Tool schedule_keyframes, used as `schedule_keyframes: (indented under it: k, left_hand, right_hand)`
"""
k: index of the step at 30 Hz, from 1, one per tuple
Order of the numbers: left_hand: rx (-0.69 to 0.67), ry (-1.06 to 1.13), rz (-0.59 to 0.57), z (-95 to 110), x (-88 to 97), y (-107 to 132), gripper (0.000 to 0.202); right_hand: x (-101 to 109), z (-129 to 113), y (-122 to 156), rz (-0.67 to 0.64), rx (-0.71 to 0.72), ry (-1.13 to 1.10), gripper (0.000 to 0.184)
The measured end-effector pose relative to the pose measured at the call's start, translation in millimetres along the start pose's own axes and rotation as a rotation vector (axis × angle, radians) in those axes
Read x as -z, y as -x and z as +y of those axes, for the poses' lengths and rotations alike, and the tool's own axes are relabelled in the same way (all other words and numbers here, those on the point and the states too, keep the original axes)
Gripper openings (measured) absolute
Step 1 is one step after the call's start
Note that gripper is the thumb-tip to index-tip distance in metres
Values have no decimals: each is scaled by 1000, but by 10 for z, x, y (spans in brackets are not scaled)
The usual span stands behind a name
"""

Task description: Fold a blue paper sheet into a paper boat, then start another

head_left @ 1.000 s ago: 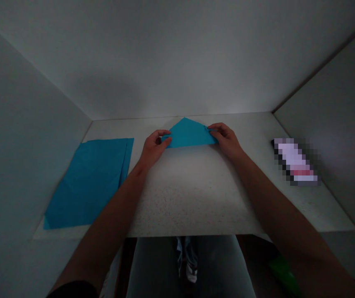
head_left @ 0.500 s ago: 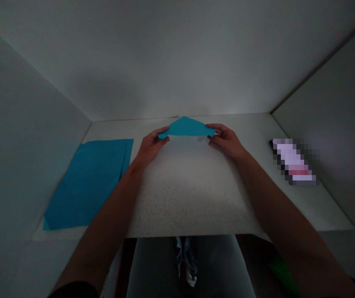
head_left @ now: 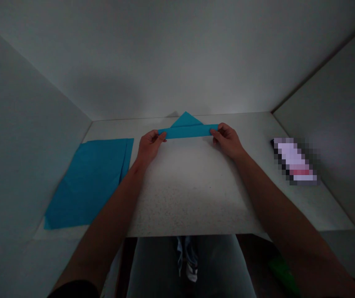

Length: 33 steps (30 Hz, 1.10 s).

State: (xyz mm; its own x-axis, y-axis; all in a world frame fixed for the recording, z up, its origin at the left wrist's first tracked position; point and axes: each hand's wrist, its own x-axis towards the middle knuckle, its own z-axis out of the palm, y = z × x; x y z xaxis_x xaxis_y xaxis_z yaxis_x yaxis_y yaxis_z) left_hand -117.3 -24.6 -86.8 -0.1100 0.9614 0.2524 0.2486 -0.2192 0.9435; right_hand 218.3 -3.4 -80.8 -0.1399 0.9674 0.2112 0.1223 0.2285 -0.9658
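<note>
Wall (head_left: 19,124), pale and plain, way out past the left hand (head_left: 149,147). Coming back in toward that hand: a pile of blue paper (head_left: 87,182), flat on the speckled white tabletop (head_left: 193,190), apart from the hand but partly covered by the left forearm (head_left: 115,215) from up here. Looks like at least two sheets, edges not quite lined up on the side nearer the hand. Dark band or sleeve edge (head_left: 73,289) low on the left forearm, can't tell which.

Next up, the left hand itself, pinching the left end of a folded blue paper (head_left: 187,131), thumb on the near face, fingers tucked behind. Folded blue paper right between both hands, held nearly straight across as a long narrow band, with a triangular peak poking up on the far side. Can't say whether resting on the tabletop or lifted a bit. Below the hands, past the near edge of the tabletop: legs (head_left: 152,265) in greyish trousers and a pale shoe (head_left: 191,273), kinda dim.

Then the right hand (head_left: 229,142), same deal: pinching the right end, thumb in front, fingers mostly hidden. Under the right forearm (head_left: 267,203), something green (head_left: 281,269), too dark to make out. Last, well off to the right of the right hand: a phone-looking thing (head_left: 293,159), all pixelated, lying on the tabletop near the side wall (head_left: 335,116).
</note>
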Motion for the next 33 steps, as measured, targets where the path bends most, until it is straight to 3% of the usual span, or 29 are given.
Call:
schedule_keyframes:
  k: [5, 14, 19, 27, 33]
  left_hand:
    - [-2, 120, 3, -29, -42, -10, 39]
    - [-11, 206, -59, 23, -68, 8, 47]
    - [-62, 303, -37, 53, -101, 10, 56]
    - [-20, 255, -29, 23, -110, 1, 49]
    - [30, 208, -25, 0, -98, 8, 41]
  right_hand:
    - [-25, 31, -29, 51, 39, -13, 58]
    - [-2, 62, -58, 83, 43, 2, 57]
    - [-7, 36, -31, 66, 54, -90, 63]
    - [-14, 1, -37, 83, 89, -9, 49]
    - [-3, 20, -38, 91, 80, -35, 57]
